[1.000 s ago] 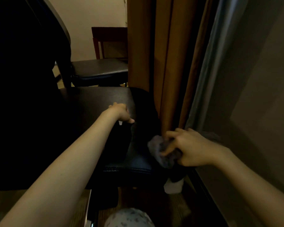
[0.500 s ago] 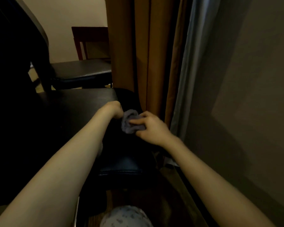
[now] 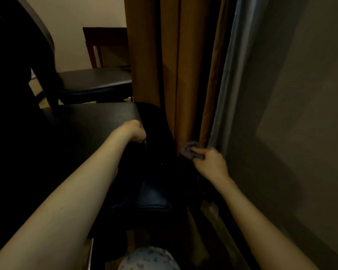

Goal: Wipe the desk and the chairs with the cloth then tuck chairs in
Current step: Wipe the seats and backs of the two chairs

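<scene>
A black padded chair seat (image 3: 154, 193) lies straight below me, partly under the dark desk top (image 3: 82, 121). My left hand (image 3: 135, 131) is curled over the desk's near right edge, fingers hidden underneath. My right hand (image 3: 209, 162) is shut on a bunched grey-purple cloth (image 3: 188, 151) and presses it at the seat's far right side, right against the curtain. A second chair (image 3: 98, 79) with a dark seat and a red-brown wooden back stands farther away, beyond the desk.
Orange-brown curtains (image 3: 164, 65) and a grey curtain (image 3: 230, 75) hang close on the right, with a bare wall (image 3: 300, 114) beyond. A dark chair back (image 3: 18, 55) fills the upper left. A patterned slipper (image 3: 148, 258) shows at the bottom.
My right hand has carried the cloth from beside my left hand across the seat to its right side by the curtain. My left hand has stayed on the desk edge.
</scene>
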### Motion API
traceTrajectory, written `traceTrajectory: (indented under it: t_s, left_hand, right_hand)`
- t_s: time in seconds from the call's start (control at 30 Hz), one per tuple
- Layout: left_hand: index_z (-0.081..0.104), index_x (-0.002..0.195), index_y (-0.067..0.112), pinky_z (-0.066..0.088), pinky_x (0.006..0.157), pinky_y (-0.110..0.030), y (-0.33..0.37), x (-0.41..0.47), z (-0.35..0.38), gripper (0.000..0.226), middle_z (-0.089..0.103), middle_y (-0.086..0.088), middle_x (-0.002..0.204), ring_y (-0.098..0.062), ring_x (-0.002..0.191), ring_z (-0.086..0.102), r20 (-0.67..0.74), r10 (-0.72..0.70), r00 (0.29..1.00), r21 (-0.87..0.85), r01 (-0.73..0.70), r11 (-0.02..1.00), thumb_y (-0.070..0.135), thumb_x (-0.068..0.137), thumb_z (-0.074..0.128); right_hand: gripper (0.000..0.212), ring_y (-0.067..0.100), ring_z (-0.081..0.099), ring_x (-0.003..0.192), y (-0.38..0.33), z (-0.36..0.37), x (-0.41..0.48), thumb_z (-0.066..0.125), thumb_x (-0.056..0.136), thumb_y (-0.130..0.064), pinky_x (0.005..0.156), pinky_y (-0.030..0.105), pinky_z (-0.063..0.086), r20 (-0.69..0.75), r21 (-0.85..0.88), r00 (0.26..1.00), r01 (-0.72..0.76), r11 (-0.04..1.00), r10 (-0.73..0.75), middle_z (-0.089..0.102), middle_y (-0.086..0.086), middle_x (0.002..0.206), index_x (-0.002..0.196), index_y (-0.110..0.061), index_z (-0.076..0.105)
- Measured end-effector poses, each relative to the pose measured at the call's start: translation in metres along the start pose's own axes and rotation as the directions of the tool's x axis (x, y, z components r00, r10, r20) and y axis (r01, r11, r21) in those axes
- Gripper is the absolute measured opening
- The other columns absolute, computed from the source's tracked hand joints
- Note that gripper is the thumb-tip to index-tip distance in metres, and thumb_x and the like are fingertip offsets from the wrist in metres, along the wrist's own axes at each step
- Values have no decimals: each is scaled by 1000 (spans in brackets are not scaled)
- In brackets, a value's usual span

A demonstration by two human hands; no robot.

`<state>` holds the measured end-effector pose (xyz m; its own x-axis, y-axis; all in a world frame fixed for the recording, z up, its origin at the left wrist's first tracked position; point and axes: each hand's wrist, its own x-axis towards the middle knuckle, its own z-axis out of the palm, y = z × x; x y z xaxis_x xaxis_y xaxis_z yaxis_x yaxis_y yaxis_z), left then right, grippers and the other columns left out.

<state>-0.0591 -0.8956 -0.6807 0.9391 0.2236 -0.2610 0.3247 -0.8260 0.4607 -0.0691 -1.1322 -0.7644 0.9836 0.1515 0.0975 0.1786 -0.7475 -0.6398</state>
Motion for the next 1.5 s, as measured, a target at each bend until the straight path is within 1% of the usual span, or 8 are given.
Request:
traceTrajectory:
  t_s: [0.17,0.3,0.57,0.83,1.03,1.2,1.37,1.5]
  left_hand:
    - [64,106,4,41,79,-29,0,0,4,20,61,-16,102,-28,99,58,-61,-7,998,-3,6,1000,5,90,52]
    - [66,103,4,44,84,-30,-1,1,5,17,64,-17,114,-25,99,58,-61,5,998,2,-5,1000,5,88,57]
    - [60,118,1,42,95,-32,0,-5,4,29,57,-17,122,-29,112,53,-49,4,999,39,-2,999,5,91,51]
    - [55,121,0,40,86,-34,4,-1,0,29,53,-12,104,-27,99,53,49,9,999,48,-12,999,10,96,45]
    - [38,136,14,36,105,-49,7,12,12,59,48,-14,134,-33,124,46,-55,-66,996,139,73,988,40,88,59]
    - [30,141,17,37,105,-47,4,19,10,67,47,-10,136,-30,124,46,-5,-81,997,77,81,994,38,86,62]
    - [38,135,17,36,105,-47,4,29,6,63,47,-10,134,-29,123,45,21,-113,993,104,110,988,38,83,65]
    - [44,130,15,41,101,-42,4,35,11,60,50,-11,130,-29,118,49,-62,-158,985,125,165,978,38,80,68]
  right_hand:
    - [43,26,49,118,-69,-9,-33,59,87,-19,99,29,40,-55,163,960,282,946,-276,47,8,130,128,-29,58]
    - [48,31,30,125,-91,13,-64,48,92,-32,98,42,31,105,-257,909,417,872,-404,25,2,146,137,-46,40]
    - [43,33,30,127,-16,13,-39,44,96,-25,101,47,31,169,-498,983,28,867,66,29,8,142,138,-35,42]
    - [42,33,42,121,-20,20,-25,49,93,-20,101,43,39,-6,89,993,115,989,-115,40,9,133,133,-34,52]
    - [35,31,48,117,-7,52,2,47,94,-24,96,32,42,47,109,999,2,994,-7,45,8,128,126,-31,58]
    - [38,30,55,115,25,68,9,46,94,-19,90,26,42,183,69,973,-157,985,142,56,13,129,130,-27,56]
    - [35,30,55,112,-6,34,29,52,92,-15,88,25,40,-106,255,994,49,966,-22,55,14,122,125,-25,62]
    - [37,28,50,117,-37,23,21,53,91,-18,93,24,36,-145,284,979,180,942,-143,47,9,130,127,-24,60]
